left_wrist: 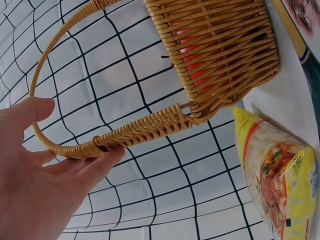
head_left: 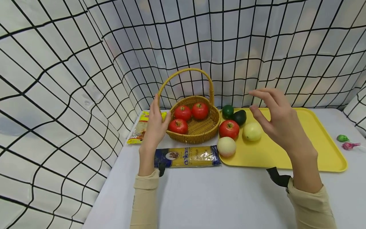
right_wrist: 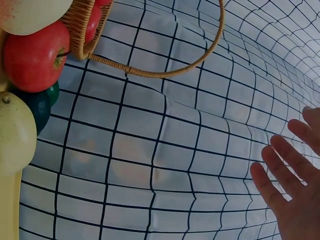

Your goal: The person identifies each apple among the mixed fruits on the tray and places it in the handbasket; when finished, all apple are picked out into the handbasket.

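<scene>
At the far left of the table a yellow noodle packet lies flat, partly hidden behind the left hand. That hand is spread, fingers straight, its palm and fingertips resting against the left side of the wicker basket, where the handle comes down to the rim. It grips nothing.

The basket sits at the back of the table, just left of the yellow tray, and holds three red tomatoes. It looks stiff and light, a rigid weave with some grip to it. With the fruit inside it probably wants a lift by the top of the handle arch, or by both sides of the rim, so it does not tip. It stands upright, mouth up, and the handle arches over it from left to right as the head camera sees it.

In front of the basket a blue and yellow spaghetti packet lies with its long axis left to right. It touches the tray's left edge.

On the tray sit a pale peach-coloured fruit, a red tomato, a dark green fruit, an avocado and a yellow-green fruit, close together.

The right hand hovers over the tray, fingers loosely spread, holding nothing, nearest the yellow-green fruit.

Far right, two wrapped lollipops lie on the table.
</scene>
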`<act>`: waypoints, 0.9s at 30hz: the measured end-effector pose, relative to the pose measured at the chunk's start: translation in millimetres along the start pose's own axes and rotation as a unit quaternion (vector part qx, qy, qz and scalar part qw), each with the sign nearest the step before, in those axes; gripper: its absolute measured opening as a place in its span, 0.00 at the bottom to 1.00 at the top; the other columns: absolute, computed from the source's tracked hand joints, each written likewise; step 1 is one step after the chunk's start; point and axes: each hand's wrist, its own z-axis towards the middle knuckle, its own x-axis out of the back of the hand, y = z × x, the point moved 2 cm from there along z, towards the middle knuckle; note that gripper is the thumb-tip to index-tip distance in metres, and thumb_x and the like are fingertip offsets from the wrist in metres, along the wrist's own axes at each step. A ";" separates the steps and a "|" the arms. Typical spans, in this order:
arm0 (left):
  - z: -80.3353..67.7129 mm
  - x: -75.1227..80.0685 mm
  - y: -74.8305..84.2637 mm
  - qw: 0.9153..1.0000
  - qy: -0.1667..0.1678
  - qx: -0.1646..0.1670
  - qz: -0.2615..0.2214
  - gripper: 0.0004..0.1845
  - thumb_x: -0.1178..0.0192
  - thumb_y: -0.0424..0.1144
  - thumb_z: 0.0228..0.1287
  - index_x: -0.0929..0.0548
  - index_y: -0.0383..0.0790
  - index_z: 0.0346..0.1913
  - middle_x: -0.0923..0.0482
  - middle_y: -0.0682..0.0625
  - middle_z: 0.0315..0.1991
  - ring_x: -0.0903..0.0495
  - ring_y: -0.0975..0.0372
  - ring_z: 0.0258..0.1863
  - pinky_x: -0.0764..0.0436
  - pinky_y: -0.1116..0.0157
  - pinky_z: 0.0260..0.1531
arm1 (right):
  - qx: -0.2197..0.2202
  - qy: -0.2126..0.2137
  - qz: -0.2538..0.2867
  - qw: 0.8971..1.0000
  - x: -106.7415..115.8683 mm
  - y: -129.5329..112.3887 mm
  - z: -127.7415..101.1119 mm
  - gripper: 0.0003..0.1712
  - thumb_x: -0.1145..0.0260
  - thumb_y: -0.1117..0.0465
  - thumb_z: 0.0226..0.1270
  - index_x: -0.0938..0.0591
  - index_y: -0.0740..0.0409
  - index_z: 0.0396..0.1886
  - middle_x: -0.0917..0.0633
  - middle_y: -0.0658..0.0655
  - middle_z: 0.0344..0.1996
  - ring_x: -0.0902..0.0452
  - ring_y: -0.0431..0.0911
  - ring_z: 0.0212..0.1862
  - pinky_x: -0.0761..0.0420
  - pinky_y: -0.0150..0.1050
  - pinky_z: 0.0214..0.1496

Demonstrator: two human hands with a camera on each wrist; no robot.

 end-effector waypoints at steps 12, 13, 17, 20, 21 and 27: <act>2.2 6.2 2.8 1.000 0.004 0.004 0.007 0.45 0.48 0.48 0.80 0.66 0.53 0.84 0.58 0.44 0.85 0.51 0.50 0.84 0.38 0.46 0.80 | -0.082 -0.206 -0.008 0.975 -46.3 31.3 -4.3 0.32 0.32 0.54 0.73 0.28 0.50 0.74 0.28 0.60 0.71 0.31 0.59 0.70 0.19 0.64 0.61; 2.3 6.3 3.1 1.000 0.003 0.004 0.006 0.45 0.48 0.48 0.80 0.66 0.54 0.84 0.58 0.44 0.85 0.51 0.49 0.84 0.38 0.46 0.80 | -0.086 -0.223 -0.008 0.971 -52.4 34.3 -5.3 0.32 0.32 0.53 0.73 0.28 0.51 0.74 0.28 0.60 0.71 0.31 0.60 0.71 0.20 0.64 0.63; 1.5 5.3 2.9 1.000 -0.001 0.009 0.003 0.45 0.48 0.47 0.79 0.67 0.55 0.84 0.58 0.44 0.85 0.50 0.49 0.84 0.38 0.45 0.79 | -0.087 -0.270 -0.014 0.959 -76.9 44.3 -10.8 0.31 0.33 0.51 0.73 0.26 0.51 0.73 0.27 0.61 0.71 0.33 0.60 0.73 0.27 0.64 0.72; 0.4 3.9 2.7 1.000 -0.004 0.012 0.000 0.45 0.48 0.43 0.79 0.67 0.55 0.84 0.59 0.44 0.85 0.50 0.49 0.84 0.38 0.45 0.79 | -0.071 -0.284 -0.008 0.956 -94.1 49.9 -16.6 0.26 0.34 0.56 0.74 0.23 0.52 0.69 0.24 0.61 0.68 0.31 0.61 0.71 0.29 0.64 0.73; 0.0 3.4 2.6 1.000 -0.004 0.012 -0.001 0.46 0.48 0.42 0.79 0.67 0.55 0.84 0.59 0.45 0.85 0.50 0.49 0.84 0.38 0.46 0.79 | -0.067 -0.289 -0.005 0.955 -99.4 51.5 -18.5 0.25 0.34 0.59 0.74 0.23 0.53 0.69 0.23 0.61 0.68 0.31 0.62 0.70 0.29 0.65 0.73; -1.3 1.5 2.4 1.000 -0.001 0.008 -0.001 0.46 0.47 0.40 0.78 0.67 0.56 0.84 0.59 0.46 0.85 0.51 0.50 0.84 0.39 0.46 0.80 | -0.064 -0.329 -0.006 0.942 -119.9 58.3 -29.9 0.29 0.35 0.66 0.70 0.24 0.53 0.71 0.25 0.62 0.71 0.33 0.62 0.72 0.30 0.67 0.73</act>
